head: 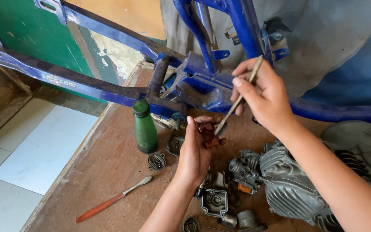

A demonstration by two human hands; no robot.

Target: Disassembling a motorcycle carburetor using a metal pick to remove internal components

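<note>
— Head view first: what have we got in our hands?

— Our left hand (195,154) is closed around a small reddish-brown part (209,135), pinched between thumb and fingertips just above the wooden workbench (108,165). Our right hand (265,95), at two o'clock from the left, grips a thin brush (238,99) like a pencil, fingers tight on the handle, bristles touching the part.

— And around us?

— At nine o'clock from the left hand stands a green bottle (144,127), upright. Just beside its base lies a small round metal cover (156,161), and at seven o'clock an orange-handled toothbrush (112,199) lies flat. At four o'clock from the left hand sits a carburetor body (244,169), touching a finned engine casing (290,189). A float bowl (214,202) lies at six o'clock, beside our left wrist.

— Above that?

— A blue motorcycle frame (202,81) runs across the bench at twelve o'clock, behind both hands. We cannot tell exactly what the reddish part is.
</note>
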